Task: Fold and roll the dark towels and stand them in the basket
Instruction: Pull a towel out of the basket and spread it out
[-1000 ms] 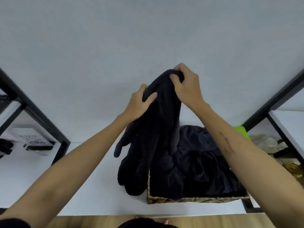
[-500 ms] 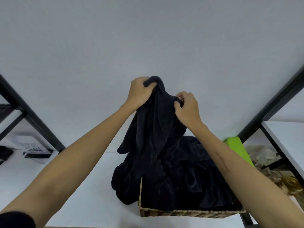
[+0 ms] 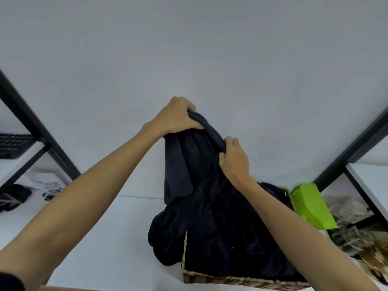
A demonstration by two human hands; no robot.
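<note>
We are working at the wicker basket (image 3: 241,280), which is sitting on the white tabletop (image 3: 100,238); everything below is placed against it.

Left hand (image 3: 178,116): gripping the top edge of a dark towel (image 3: 189,164), fingers curled over the cloth, high above the basket. Right hand (image 3: 234,158): pinching the same edge just beside the left and a little lower. The hands are close together but not touching.

The towel is hanging down from both grips; its lower end is spilling over the basket's left wall onto the tabletop. More dark towels (image 3: 252,238) are lying crumpled inside the basket, unrolled. To the basket's right, a bright green box (image 3: 310,206) is standing near it.

We are judging this the opening step: lifting one towel out and hunting its corners. Nothing is folded or rolled yet. The next move is calling for spreading the hands along the edge, pulling the cloth clear of the heap, and laying it flat on the tabletop left of the basket.
</note>
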